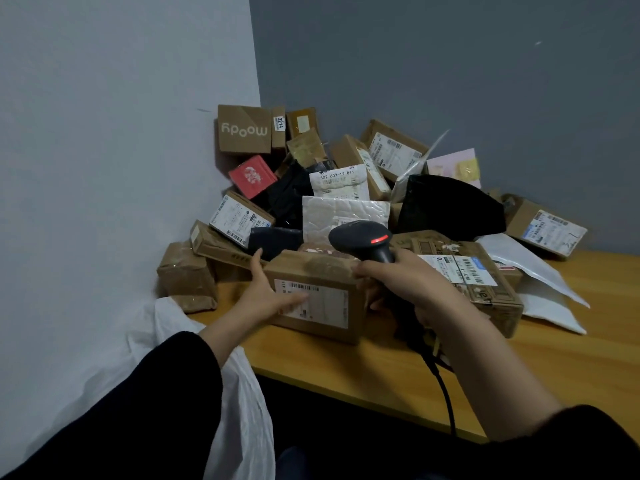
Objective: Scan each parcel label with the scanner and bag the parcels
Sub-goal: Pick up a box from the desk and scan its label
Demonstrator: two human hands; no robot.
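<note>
A brown cardboard parcel [351, 308] stands at the near edge of the wooden worktop [519, 368], its white label [327, 306] facing the person. The left hand [266, 292] lies open against the parcel's left end, straight fingers across the label and thumb raised by the far corner. The right hand [405, 282] grips the handle of the black scanner [362, 237] just above the parcel's right end, a red light glowing on its head. Behind, a pile of parcels [346, 188] fills the far corner. A white bag [242, 393] hangs off the worktop's near left.
</note>
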